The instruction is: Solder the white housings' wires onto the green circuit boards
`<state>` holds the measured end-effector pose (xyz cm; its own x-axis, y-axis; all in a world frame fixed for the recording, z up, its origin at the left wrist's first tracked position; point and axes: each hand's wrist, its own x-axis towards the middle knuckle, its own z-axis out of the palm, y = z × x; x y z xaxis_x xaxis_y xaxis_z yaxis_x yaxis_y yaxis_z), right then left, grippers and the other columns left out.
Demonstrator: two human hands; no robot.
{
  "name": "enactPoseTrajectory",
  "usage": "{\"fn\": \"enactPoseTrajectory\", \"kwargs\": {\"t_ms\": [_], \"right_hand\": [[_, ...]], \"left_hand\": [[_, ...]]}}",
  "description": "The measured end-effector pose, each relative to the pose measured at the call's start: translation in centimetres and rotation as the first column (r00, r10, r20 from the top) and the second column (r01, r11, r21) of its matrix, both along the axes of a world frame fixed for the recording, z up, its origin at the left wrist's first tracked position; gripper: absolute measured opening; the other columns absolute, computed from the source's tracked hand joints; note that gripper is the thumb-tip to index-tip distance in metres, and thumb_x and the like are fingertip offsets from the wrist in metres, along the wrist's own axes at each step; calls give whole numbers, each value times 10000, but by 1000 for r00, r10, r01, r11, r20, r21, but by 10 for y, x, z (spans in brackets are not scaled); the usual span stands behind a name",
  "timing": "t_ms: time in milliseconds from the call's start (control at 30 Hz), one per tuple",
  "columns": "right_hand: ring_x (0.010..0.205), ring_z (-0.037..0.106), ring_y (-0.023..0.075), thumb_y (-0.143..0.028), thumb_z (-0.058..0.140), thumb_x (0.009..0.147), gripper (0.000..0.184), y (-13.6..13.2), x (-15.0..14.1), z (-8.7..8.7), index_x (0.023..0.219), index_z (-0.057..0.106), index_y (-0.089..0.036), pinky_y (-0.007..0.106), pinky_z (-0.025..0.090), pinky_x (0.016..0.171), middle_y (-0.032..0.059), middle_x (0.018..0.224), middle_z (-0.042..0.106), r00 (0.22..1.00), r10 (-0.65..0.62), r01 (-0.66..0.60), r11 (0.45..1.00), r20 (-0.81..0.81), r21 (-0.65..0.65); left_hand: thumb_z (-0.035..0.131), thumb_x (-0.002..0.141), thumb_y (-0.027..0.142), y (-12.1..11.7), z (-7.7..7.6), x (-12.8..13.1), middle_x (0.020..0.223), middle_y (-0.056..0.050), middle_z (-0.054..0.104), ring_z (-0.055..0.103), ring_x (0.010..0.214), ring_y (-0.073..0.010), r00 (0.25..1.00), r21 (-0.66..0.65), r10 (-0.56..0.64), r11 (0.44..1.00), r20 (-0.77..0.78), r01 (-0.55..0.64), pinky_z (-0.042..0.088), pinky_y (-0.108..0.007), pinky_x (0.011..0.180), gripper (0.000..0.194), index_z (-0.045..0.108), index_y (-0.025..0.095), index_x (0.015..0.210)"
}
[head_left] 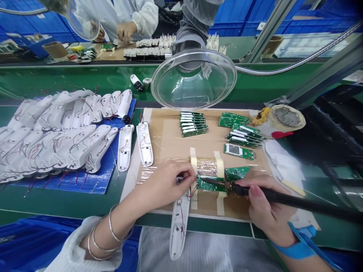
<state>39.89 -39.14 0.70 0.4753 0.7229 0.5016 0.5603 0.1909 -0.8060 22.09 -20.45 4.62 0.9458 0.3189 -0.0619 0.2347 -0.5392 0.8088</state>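
Note:
My right hand (263, 207) grips a soldering iron (276, 197), whose tip lies over a green circuit board (212, 187) on the cardboard. My left hand (171, 179) is closed in a pinch at the board's left end; the thin wire between its fingertips is mostly hidden. Red wires (193, 191) run between that end and a white plastic housing shell (179, 226). This shell lies below my left hand, hollow side up, and juts over the table's front edge. Two cream tape strips (220, 204) cross the cardboard around the board.
Many wired white shells (56, 151) lie in rows on blue sheeting at left. Two more shells (144, 145) lie near the cardboard (164, 139). Stacked circuit boards (194, 124) are behind. A clear fume hood (194, 81) hangs above. Across the bench, another person's hands (126, 32) work.

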Motion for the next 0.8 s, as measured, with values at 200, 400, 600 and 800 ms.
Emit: {"fn": "enactPoseTrajectory", "kwargs": {"t_ms": [200, 400, 600, 800], "right_hand": [[678, 560, 159, -196, 575, 903, 137, -2, 1, -1, 961, 680, -262, 319, 435, 575, 21, 750, 654, 998, 38, -35, 998, 59, -46], [631, 550, 172, -165, 549, 913, 168, -2, -2, -1, 929, 685, -263, 343, 416, 558, 27, 723, 649, 998, -46, 44, 998, 44, 38], [653, 566, 153, -163, 572, 913, 169, -1, -2, 0, 963, 692, -272, 325, 434, 566, 18, 772, 660, 999, -26, 29, 998, 45, -56], [665, 575, 146, -173, 590, 905, 149, 0, -2, 0, 970, 695, -256, 311, 445, 582, 10, 764, 657, 999, 5, -3, 999, 54, -50]], "left_hand": [[568, 903, 164, 0, 0, 2, 747, 15, 614, 559, 740, -117, 1000, 33, 1, 999, -26, 0, 425, -281, 743, 143, 649, 180, 786], [571, 887, 167, 0, -1, 2, 739, 22, 605, 543, 726, -112, 999, 21, 12, 1000, -31, -11, 410, -281, 738, 130, 634, 179, 774], [563, 897, 174, 2, 1, 4, 728, 20, 604, 542, 708, -108, 999, 17, -7, 1000, -40, 8, 399, -275, 719, 142, 643, 177, 780], [553, 902, 191, 0, 1, 5, 730, 22, 590, 527, 710, -111, 998, 44, 5, 999, -61, -3, 387, -286, 726, 141, 626, 175, 783]]}}
